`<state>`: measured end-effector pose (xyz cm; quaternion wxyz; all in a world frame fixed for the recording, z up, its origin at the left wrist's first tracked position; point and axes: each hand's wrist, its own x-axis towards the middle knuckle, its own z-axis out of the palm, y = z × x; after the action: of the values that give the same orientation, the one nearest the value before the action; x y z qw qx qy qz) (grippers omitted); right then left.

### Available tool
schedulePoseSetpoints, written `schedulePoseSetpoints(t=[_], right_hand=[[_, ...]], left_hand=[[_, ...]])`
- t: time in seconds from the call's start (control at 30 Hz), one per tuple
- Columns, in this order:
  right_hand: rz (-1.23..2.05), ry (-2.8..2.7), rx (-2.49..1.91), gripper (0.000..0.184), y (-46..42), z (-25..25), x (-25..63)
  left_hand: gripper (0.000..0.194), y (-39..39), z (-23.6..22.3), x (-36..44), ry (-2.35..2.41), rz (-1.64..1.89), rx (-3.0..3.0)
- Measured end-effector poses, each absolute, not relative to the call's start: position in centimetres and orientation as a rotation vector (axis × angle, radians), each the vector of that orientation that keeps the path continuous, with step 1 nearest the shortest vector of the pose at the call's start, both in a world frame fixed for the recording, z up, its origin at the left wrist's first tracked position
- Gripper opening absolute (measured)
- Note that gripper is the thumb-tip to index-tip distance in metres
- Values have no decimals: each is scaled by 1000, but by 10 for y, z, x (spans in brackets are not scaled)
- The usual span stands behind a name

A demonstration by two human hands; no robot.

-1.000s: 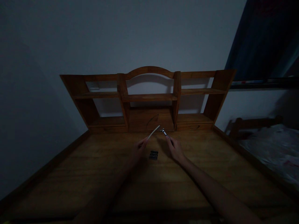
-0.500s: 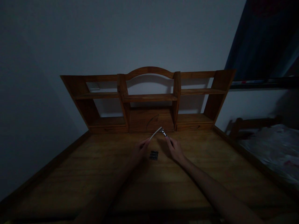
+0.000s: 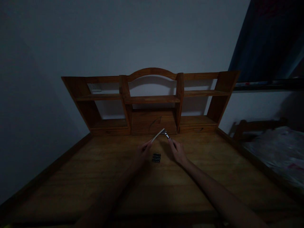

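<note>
My left hand [image 3: 144, 148] is closed around the lower end of a pale, slender, slightly bent stick [image 3: 157, 135]. Its far tip slants up to the right and meets, or nearly meets, the head of what looks like a razor [image 3: 167, 135]. That razor has a shiny metal neck and a dark handle, gripped in my right hand [image 3: 177, 150] with the fingers wrapped round it. Between and below my hands, a small dark block with several rows [image 3: 156, 158] lies on the wooden desk [image 3: 152, 183]. Dim light hides finer detail.
A wooden shelf unit [image 3: 152, 100] stands along the back of the desk against the wall. Raised wooden edges [image 3: 247, 155] border the desk's sides. To the right are a dark curtain [image 3: 266, 41] and a plastic-looking covered heap [image 3: 280, 152].
The pale stick and my left hand have shifted very slightly to the left. My right hand and the razor look nearly still.
</note>
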<state>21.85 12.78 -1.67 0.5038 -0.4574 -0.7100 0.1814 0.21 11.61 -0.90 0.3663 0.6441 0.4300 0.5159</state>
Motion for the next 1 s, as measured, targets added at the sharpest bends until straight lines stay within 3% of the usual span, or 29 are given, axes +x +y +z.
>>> schedulePoseSetpoints(t=[1.0], right_hand=[[412,-1719,-1094,46,129,-18,219]], left_hand=[[39,113,-6,-1,1241,1412,1807]])
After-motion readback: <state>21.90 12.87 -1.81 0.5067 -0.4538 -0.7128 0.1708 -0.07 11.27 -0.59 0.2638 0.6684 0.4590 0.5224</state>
